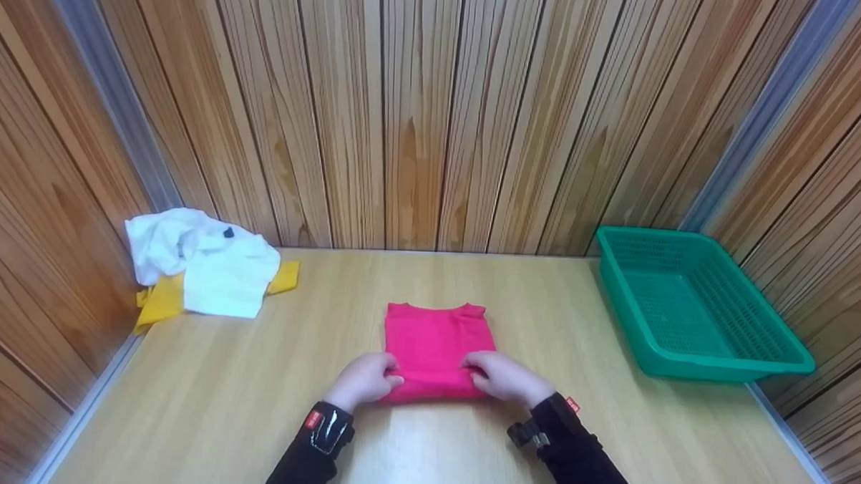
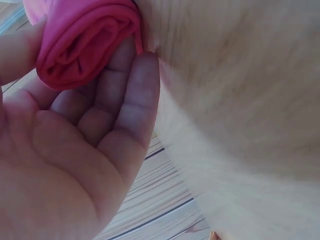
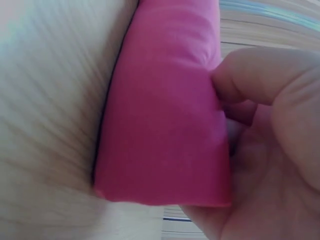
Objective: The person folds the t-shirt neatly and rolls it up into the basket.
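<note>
A pink shirt [image 1: 438, 339], folded narrow with its neckline at the far end, lies on the table in front of me. Its near end is rolled up into a thick roll, and the spiral of layers shows in the left wrist view. My left hand [image 1: 368, 378] grips the left end of this roll [image 2: 85, 47], thumb on one side and fingers curled round the other. At the roll's right end, my right hand [image 1: 506, 377] holds it with the thumb [image 3: 250, 75] pressed against the cloth. Part of the right fingers is hidden behind the roll.
A white cloth [image 1: 218, 263] lies crumpled over a yellow cloth [image 1: 163, 304] at the back left. The green plastic basket [image 1: 727, 365] stands at the back right near the side wall. Wood-panelled walls [image 1: 413, 127] close off the table [image 1: 203, 406] behind and at both sides.
</note>
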`<state>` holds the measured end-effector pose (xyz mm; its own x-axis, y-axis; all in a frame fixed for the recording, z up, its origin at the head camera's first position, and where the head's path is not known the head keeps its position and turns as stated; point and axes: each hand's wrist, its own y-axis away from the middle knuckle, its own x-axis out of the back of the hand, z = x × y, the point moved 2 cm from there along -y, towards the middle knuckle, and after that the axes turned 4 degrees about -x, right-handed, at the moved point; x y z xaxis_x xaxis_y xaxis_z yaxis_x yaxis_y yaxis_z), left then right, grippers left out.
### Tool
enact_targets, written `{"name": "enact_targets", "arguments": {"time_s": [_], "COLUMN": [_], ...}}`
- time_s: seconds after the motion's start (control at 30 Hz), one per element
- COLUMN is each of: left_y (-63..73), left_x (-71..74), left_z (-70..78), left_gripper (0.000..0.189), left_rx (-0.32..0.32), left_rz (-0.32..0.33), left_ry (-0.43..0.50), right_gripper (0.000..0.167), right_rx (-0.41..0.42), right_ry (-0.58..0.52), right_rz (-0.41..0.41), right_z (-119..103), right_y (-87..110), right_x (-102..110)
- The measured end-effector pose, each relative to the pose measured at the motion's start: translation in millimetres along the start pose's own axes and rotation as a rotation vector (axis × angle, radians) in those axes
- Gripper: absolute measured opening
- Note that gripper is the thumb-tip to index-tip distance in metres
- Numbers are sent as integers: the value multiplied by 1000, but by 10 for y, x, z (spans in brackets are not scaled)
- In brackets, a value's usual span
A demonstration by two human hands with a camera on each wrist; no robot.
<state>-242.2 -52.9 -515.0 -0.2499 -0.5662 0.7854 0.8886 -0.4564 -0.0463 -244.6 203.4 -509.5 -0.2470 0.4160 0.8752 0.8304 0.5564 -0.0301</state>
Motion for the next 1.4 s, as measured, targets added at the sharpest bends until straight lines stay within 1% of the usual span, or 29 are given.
{"name": "enact_targets", "arguments": {"time_s": [0.17, 0.3, 0.4, 0.57, 0.8, 0.9, 1.07, 1.2, 1.27, 1.4], "left_y": [-40, -50, -53, -60, -62, -66, -69, -63, -61, -61], "left_x": [8, 16, 21, 26, 9, -3, -13, -22, -22, -19], "left_z": [-30, -28, -16, -4, 24, 36, 45, 49, 52, 48], "left_gripper": [18, 21, 21, 22, 23, 21, 19, 18, 19, 20], "left_rx": [46, 73, 75, 81, 114, 115, 110, 118, 118, 103], "left_rz": [13, 26, 34, 48, 49, 45, 44, 38, 38, 51], "left_ry": [23, 21, 4, -54, -98, -116, -134, -119, -110, -109], "right_gripper": [18, 19, 20, 19, 20, 19, 18, 28, 35, 45], "right_rx": [19, 34, 43, 70, 69, 67, 76, 120, 134, 112], "right_ry": [-21, -4, 35, 85, 140, 188, 287, 349, 379, 450], "right_rz": [7, 35, 75, 135, 197, 241, 341, 407, 414, 385], "right_z": [34, 39, 49, 62, 42, 4, -99, -253, -341, -477], "right_y": [-33, -43, -41, -37, -24, -1, 46, 102, 139, 214], "right_x": [4, -8, -26, -72, -125, -130, -122, -119, -132, -192]}}
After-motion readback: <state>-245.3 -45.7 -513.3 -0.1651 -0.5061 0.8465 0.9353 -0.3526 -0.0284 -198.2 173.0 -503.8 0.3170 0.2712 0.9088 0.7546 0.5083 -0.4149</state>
